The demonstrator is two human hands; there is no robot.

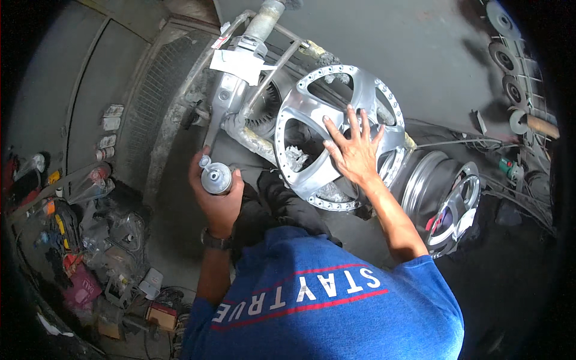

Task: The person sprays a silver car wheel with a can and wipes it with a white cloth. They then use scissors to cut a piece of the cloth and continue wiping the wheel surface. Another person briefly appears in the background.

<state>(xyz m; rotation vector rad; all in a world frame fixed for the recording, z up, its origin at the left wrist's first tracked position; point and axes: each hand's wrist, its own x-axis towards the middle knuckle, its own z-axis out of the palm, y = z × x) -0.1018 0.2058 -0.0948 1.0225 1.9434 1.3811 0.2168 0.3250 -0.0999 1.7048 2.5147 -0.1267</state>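
My left hand (219, 210) is wrapped round a small greyish bottle (216, 179), seen from above, with a small round piece sticking out beside its top that looks like a flipped-open cap. To the right, a shiny silver wheel face (312, 109), with broad spokes and small holes round its edge, leans over grimy pipes. Flat on the middle of this wheel face lies my right hand (355, 155), fingers spread. Behind the bottle stands a grey metal machine (225, 96) with a long arm.
A white sheet (237, 65) rests on the machine. Another silver wheel (427, 183) stands at the right. Round discs (504, 57) hang along the right wall. Bags, tools and boxes clutter the left floor, among them a pink bag (83, 287). A mesh panel (168, 81) covers part of the wall.
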